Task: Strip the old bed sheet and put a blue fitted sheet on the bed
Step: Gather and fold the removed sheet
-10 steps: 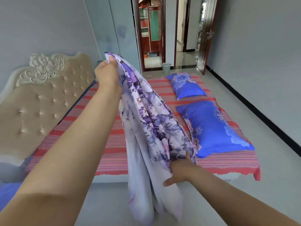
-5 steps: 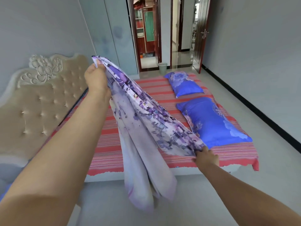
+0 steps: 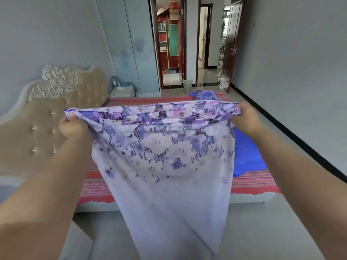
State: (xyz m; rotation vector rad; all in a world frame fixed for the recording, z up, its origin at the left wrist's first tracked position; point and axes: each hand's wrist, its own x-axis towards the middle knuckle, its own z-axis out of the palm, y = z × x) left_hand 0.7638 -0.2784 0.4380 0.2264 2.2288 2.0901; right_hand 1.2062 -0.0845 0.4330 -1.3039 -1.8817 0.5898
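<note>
Head view: both arms out front, a purple floral sheet point(image 3: 165, 156) stretched flat between them above the near side of the bed point(image 3: 97, 184). Left hand point(image 3: 73, 126) has its grip clamped on the sheet's upper left corner, fingers curled over bunched cloth; right hand point(image 3: 246, 119) has its grip clamped on the upper right corner the same way. Top hem runs taut and nearly level between the two hands; the rest hangs free, lower edge cut off at the frame bottom. No readable writing or labels anywhere; a dark dotted strip along the top hem is too blurred to make out. Bed wears a red striped cover point(image 3: 251, 181), its near edge showing on both sides of the sheet. Blue pillow point(image 3: 247, 152) lies on the right half of the bed, mostly hidden behind the sheet; a second blue pillow point(image 3: 204, 94) peeks over the hem farther back. Beige tufted headboard point(image 3: 47, 117) at left. Open grey floor point(image 3: 281, 222) runs along the bed's right side toward an open doorway point(image 3: 208, 49), a small bin point(image 3: 187, 85) beside it.
</note>
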